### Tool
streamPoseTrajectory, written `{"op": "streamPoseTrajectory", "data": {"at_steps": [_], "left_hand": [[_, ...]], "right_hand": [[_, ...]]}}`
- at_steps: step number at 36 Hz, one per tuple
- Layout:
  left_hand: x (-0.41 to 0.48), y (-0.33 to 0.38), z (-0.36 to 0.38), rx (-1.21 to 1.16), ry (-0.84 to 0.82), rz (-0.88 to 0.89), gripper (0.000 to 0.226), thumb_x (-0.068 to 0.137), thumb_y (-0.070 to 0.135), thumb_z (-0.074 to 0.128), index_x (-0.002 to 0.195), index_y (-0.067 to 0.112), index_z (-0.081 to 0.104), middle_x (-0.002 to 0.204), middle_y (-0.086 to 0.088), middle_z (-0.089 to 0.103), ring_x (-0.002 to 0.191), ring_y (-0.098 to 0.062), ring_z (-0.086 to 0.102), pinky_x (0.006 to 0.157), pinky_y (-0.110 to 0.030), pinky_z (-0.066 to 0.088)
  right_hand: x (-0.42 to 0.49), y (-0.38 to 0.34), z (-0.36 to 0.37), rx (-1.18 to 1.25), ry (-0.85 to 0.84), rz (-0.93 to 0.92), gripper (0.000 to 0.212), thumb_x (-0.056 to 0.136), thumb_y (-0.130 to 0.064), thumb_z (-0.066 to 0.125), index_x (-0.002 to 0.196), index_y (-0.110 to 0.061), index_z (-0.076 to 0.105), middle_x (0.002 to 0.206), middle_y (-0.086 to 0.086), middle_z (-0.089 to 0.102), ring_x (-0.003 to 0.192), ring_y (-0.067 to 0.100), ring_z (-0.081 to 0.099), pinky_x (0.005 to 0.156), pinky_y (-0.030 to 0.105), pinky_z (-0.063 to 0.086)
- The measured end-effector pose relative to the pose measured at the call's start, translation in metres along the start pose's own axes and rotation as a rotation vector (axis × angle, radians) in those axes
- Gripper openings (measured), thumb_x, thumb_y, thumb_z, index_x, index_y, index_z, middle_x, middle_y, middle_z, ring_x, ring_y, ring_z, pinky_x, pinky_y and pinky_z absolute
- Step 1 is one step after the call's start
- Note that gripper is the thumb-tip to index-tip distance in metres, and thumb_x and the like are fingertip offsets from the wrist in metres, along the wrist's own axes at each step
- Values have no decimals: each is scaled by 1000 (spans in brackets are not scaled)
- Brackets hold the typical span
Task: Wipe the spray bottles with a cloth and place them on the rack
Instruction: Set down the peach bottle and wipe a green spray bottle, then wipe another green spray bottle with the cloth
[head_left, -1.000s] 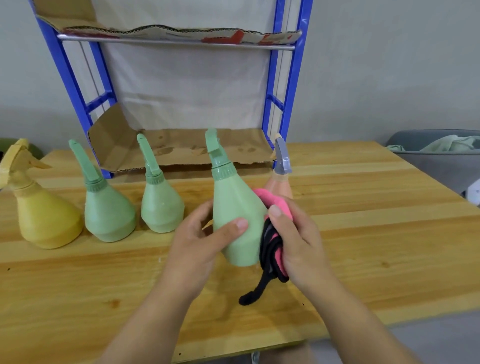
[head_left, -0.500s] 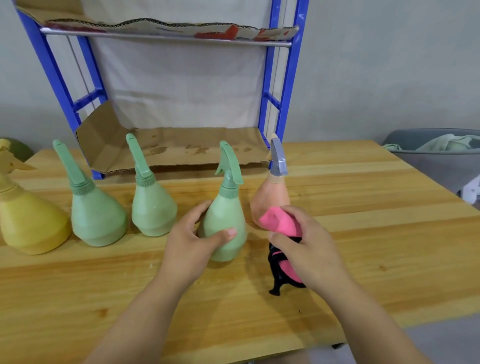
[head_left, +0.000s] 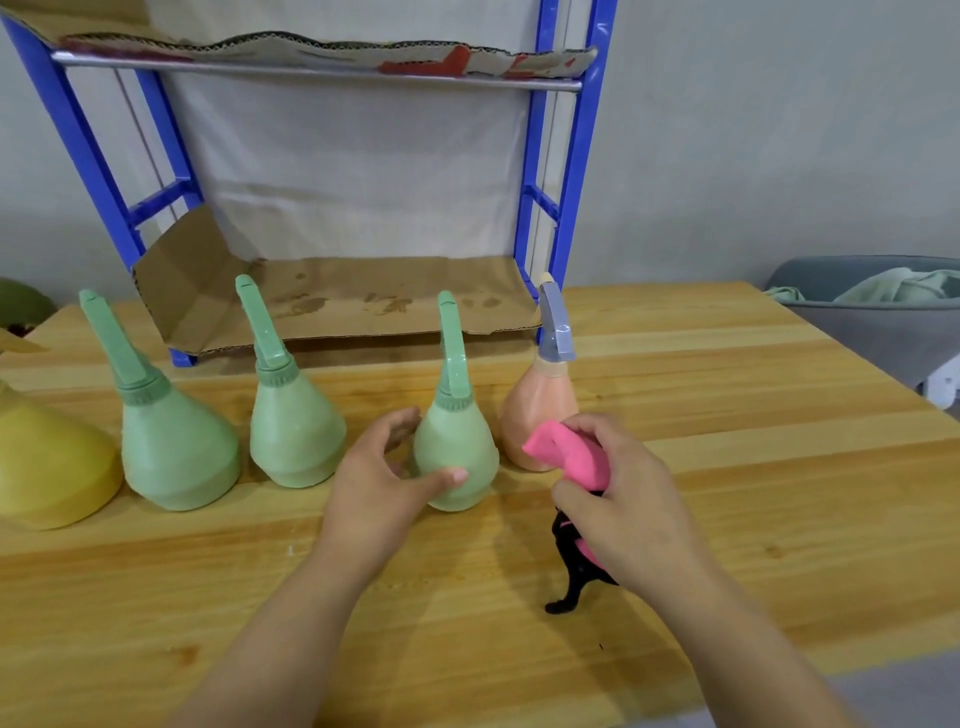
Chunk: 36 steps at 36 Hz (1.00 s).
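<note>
— What is the room like?
— Quite plain. The wall (head_left: 779, 130) is grey and bare, and the light on it is soft and even.
— And the furniture?
— A wooden table (head_left: 753, 467) of pale planks fills the foreground. On its far side stands a blue metal rack (head_left: 576, 182). The shelves are lined with brown cardboard (head_left: 363, 306), and a whitish sheet (head_left: 363, 171) hangs behind. At the right, beside the table, a grey tub (head_left: 883, 338) holds pale green fabric (head_left: 904, 288). Grey floor (head_left: 914, 696) shows in the corner.
</note>
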<state>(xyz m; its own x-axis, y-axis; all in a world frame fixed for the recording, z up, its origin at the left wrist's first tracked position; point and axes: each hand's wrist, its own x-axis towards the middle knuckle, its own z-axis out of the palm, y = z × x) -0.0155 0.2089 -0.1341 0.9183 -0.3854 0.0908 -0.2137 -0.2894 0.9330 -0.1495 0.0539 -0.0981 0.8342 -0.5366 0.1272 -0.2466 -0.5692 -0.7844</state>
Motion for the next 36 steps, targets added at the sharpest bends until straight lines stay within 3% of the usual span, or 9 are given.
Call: {"op": "streamPoseTrajectory", "data": {"at_steps": [5, 11, 17, 23, 26, 30, 34, 36], "left_hand": [[8, 0, 3, 92, 58, -1, 71, 63, 29, 87, 125, 21, 55, 122, 7, 60, 104, -9, 58, 88, -24, 47], [14, 6, 7, 280, 76, 96, 66, 71, 36, 80, 129, 20, 54, 112, 10, 54, 102, -12, 55, 90, -29, 48], [17, 9, 1, 276, 21, 83, 58, 73, 34, 78, 126, 22, 57, 113, 9, 60, 104, -9, 55, 88, -25, 46], [-3, 12, -15, 220, -19, 19, 40, 77, 37, 75, 113, 30, 61, 106, 18, 60, 88, 9, 55, 67, -10, 41], [-15, 7, -29, 160, -10, -17, 26, 77, 37, 74, 101, 33, 63, 96, 20, 64, 78, 13, 59, 54, -7, 42], [-23, -1, -49, 100, 91, -48, 21, 78, 32, 75, 96, 31, 65, 93, 16, 66, 77, 13, 60, 54, -6, 43], [-24, -4, -69, 70, 289, -11, 22, 81, 28, 72, 102, 24, 66, 94, 12, 66, 82, 5, 59, 58, -6, 42], [-22, -4, -76, 47, 380, 18, 26, 83, 26, 71, 108, 21, 64, 100, 10, 64, 83, 4, 58, 58, -3, 42]], "right_hand": [[3, 1, 1, -11, -15, 4, 38, 76, -13, 60, 103, -39, 53, 84, -11, 58, 71, 15, 59, 59, 30, 46], [5, -2, 3, -55, -8, 5, 41, 76, -15, 61, 111, -36, 53, 92, -12, 58, 77, 15, 60, 64, 32, 50], [4, -8, 6, -64, 8, 17, 43, 68, -30, 55, 110, -37, 53, 92, -7, 61, 77, 17, 61, 66, 35, 52], [4, -19, 11, -109, -1, -31, 28, 79, -28, 62, 104, -36, 54, 85, -9, 61, 75, 15, 60, 66, 40, 54], [4, -28, 17, -132, -16, -73, 21, 83, -42, 65, 101, -38, 55, 86, -14, 62, 79, 6, 59, 69, 32, 52], [5, -40, 28, -119, -46, -100, 24, 81, -56, 61, 98, -39, 57, 87, -15, 64, 80, 3, 59, 71, 28, 51], [7, -54, 38, -117, -87, -122, 5, 87, -36, 59, 92, -37, 58, 82, -12, 64, 72, 4, 60, 70, 35, 53], [9, -61, 42, -111, -108, -130, 9, 87, -29, 57, 87, -38, 58, 83, -11, 63, 71, 6, 61, 70, 36, 53]]}}
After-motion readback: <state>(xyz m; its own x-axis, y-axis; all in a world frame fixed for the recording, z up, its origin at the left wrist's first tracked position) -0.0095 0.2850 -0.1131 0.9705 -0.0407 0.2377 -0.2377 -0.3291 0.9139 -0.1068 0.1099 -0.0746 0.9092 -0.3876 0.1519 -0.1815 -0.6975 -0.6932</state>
